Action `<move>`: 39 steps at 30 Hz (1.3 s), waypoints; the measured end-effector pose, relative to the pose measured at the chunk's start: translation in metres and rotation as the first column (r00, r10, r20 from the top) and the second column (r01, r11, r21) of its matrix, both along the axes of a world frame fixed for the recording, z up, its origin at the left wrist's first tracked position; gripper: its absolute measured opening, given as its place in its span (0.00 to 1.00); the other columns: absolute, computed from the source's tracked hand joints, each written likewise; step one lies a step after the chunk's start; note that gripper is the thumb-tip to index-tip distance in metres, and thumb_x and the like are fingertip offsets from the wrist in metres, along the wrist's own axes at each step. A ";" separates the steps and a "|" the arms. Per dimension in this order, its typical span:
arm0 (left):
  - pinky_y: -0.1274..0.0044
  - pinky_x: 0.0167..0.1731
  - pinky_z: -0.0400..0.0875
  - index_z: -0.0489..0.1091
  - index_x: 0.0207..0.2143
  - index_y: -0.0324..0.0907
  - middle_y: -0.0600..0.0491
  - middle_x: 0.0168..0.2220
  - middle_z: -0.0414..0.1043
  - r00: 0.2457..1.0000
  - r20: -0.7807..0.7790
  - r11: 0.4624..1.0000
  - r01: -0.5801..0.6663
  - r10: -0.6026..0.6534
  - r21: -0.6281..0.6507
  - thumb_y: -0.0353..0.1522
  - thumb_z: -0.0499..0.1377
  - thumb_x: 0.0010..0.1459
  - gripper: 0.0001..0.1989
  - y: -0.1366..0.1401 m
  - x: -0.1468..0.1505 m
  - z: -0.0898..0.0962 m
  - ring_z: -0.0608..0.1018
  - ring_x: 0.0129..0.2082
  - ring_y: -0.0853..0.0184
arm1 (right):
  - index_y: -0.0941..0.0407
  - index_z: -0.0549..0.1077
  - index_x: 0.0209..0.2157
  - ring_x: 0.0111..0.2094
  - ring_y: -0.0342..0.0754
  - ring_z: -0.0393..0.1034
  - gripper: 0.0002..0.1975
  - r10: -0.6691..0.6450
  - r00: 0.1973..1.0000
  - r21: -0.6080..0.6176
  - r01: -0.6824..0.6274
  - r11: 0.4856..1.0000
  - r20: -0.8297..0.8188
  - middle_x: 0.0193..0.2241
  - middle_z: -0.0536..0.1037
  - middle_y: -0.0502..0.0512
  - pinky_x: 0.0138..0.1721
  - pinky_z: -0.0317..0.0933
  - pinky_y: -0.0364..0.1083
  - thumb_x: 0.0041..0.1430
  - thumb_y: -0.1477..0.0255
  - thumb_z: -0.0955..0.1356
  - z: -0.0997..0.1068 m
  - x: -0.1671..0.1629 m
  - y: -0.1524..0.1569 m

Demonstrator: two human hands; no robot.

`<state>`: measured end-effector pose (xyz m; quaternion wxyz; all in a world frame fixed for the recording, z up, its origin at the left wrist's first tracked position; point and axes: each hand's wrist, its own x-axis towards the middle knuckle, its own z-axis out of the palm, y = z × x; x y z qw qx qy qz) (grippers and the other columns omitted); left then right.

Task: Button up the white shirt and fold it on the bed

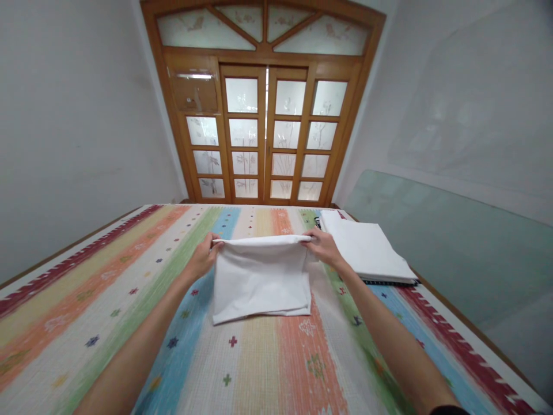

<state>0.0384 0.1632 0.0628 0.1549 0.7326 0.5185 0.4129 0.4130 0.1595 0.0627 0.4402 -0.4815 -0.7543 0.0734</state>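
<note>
A folded white cloth (261,276) is stretched between my two hands, over the middle of the striped cover. My left hand (205,253) pinches its far left corner between thumb and fingers. At the far right corner, my right hand (323,245) grips the cloth in the same way. The far edge between the hands is pulled nearly straight, and the near edge hangs down towards me. Whether that near edge touches the cover cannot be made out.
A stack of folded white cloth (367,251) lies to the right, with a dark patterned edge beneath it. The colourful striped cover (254,369) spreads over the whole surface. Beyond stand wooden doors with glass panes (265,132). A pale green panel (432,230) leans along the right wall.
</note>
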 end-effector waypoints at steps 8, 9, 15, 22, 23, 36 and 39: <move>0.82 0.17 0.55 0.61 0.36 0.43 0.61 0.20 0.62 0.916 0.385 0.993 0.121 -0.112 0.000 0.47 0.58 0.53 0.19 -0.019 0.003 0.052 0.64 0.17 0.74 | 0.59 0.77 0.31 0.31 0.49 0.72 0.18 0.038 0.972 -0.145 -0.074 0.987 -0.234 0.30 0.79 0.54 0.32 0.63 0.45 0.43 0.58 0.74 0.075 0.008 -0.035; 0.83 0.17 0.55 0.61 0.37 0.43 0.60 0.21 0.64 0.892 0.436 0.991 0.135 -0.117 -0.010 0.48 0.60 0.51 0.21 -0.017 0.004 0.060 0.64 0.17 0.74 | 0.59 0.78 0.32 0.30 0.49 0.71 0.20 0.028 0.962 -0.173 -0.078 0.982 -0.272 0.30 0.79 0.55 0.31 0.63 0.45 0.42 0.57 0.74 0.082 0.010 -0.033; 0.80 0.22 0.64 0.62 0.40 0.42 0.57 0.27 0.71 0.900 0.436 0.978 0.083 0.008 -0.190 0.49 0.60 0.48 0.24 0.020 0.013 0.038 0.71 0.22 0.71 | 0.59 0.78 0.34 0.34 0.49 0.72 0.19 -0.001 0.993 -0.351 -0.040 0.935 -0.115 0.32 0.80 0.55 0.36 0.65 0.46 0.45 0.59 0.73 0.055 0.015 0.018; 0.74 0.36 0.69 0.67 0.41 0.40 0.49 0.36 0.75 0.978 -0.191 0.939 -0.144 0.087 -0.313 0.35 0.60 0.46 0.17 0.028 0.008 -0.062 0.77 0.35 0.62 | 0.57 0.76 0.40 0.48 0.56 0.70 0.17 0.057 0.937 -0.342 0.068 0.937 0.344 0.45 0.77 0.62 0.52 0.61 0.55 0.47 0.68 0.73 -0.043 -0.004 0.023; 0.73 0.38 0.69 0.67 0.42 0.39 0.48 0.37 0.75 0.964 -0.247 0.944 -0.165 0.093 -0.286 0.35 0.59 0.47 0.18 0.023 0.007 -0.066 0.77 0.37 0.61 | 0.57 0.75 0.43 0.51 0.56 0.68 0.18 0.119 0.931 -0.306 -0.009 0.952 0.345 0.48 0.76 0.63 0.54 0.59 0.56 0.50 0.66 0.72 -0.049 -0.011 0.012; 0.71 0.30 0.71 0.61 0.52 0.38 0.49 0.32 0.78 0.996 0.092 0.699 0.052 0.019 -0.713 0.47 0.64 0.41 0.38 -0.052 -0.006 -0.054 0.80 0.32 0.58 | 0.64 0.64 0.56 0.57 0.59 0.63 0.30 0.477 0.603 -0.382 -0.289 0.878 0.639 0.56 0.68 0.71 0.53 0.61 0.56 0.49 0.76 0.65 -0.053 -0.071 -0.115; 0.70 0.31 0.72 0.64 0.48 0.37 0.48 0.32 0.79 0.986 0.162 0.694 0.082 0.050 -0.715 0.48 0.65 0.39 0.36 -0.063 -0.006 -0.055 0.80 0.33 0.56 | 0.66 0.66 0.54 0.55 0.57 0.66 0.25 0.479 0.584 -0.373 -0.301 0.877 0.655 0.53 0.71 0.72 0.52 0.63 0.54 0.52 0.79 0.62 -0.050 -0.068 -0.112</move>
